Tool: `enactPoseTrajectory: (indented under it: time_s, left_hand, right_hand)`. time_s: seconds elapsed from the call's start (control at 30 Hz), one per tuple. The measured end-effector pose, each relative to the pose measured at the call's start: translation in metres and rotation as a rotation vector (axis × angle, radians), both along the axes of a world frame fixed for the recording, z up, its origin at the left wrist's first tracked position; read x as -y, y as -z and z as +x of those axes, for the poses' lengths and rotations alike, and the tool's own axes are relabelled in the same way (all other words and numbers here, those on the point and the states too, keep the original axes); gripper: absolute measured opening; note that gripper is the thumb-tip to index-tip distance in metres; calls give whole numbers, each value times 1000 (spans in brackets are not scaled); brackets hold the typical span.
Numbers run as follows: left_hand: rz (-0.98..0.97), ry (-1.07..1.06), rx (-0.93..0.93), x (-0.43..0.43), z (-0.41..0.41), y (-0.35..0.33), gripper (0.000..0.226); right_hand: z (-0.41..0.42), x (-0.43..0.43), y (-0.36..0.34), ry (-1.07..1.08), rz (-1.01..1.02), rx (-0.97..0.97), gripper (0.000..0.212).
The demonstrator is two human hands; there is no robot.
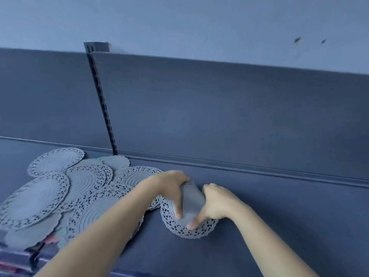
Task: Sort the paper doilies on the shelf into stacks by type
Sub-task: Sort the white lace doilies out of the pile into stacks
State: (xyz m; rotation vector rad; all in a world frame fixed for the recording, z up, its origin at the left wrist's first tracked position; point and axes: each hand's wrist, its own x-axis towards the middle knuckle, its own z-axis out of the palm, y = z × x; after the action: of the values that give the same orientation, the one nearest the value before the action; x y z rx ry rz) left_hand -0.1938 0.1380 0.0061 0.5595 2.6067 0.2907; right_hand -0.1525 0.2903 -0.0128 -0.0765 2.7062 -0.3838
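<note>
1. Left hand [172, 189], centre of the frame, has its fingers curled over the left edge of a small doily [192, 200] and is grasping it.
2. Right hand [216, 204], just right of centre, is clenched on the same small doily from the right, with its fingertips [192, 223] pinching the lower edge.
3. The small doily sits between the two hands, bowed upward, with a scalloped rim showing at its top. Cannot tell if it is one sheet or a thin stack.
4. A lace-edged doily [199, 232] lies flat on the shelf [279, 216] under the hands, its openwork border showing below and left of them.
5. A loose pile of doilies [60, 192] fills the lower left of the frame, overlapping and unsorted. Most are big lace-rimmed rounds with ringed centres.
6. A plain scalloped doily [117, 162] is at the back of the pile, and another plain one [30, 232] is at its front edge.
7. The pile's right edge touches the lace-edged doily, under the left forearm.
8. The dark back panel [219, 116] runs across the middle of the frame, with a slotted upright [101, 100] left of centre.
9. The pale wall [179, 21] is at the top, with two dark marks [297, 40] at the upper right.
</note>
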Motion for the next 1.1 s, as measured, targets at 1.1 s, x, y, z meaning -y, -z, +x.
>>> enactPoseTrajectory:
  time_s: [1.1]
  left_hand:
    - [501,-1180,-524,592,224,-6,64]
  right_hand:
    - [68,583,-34,-64,-1452,59,30]
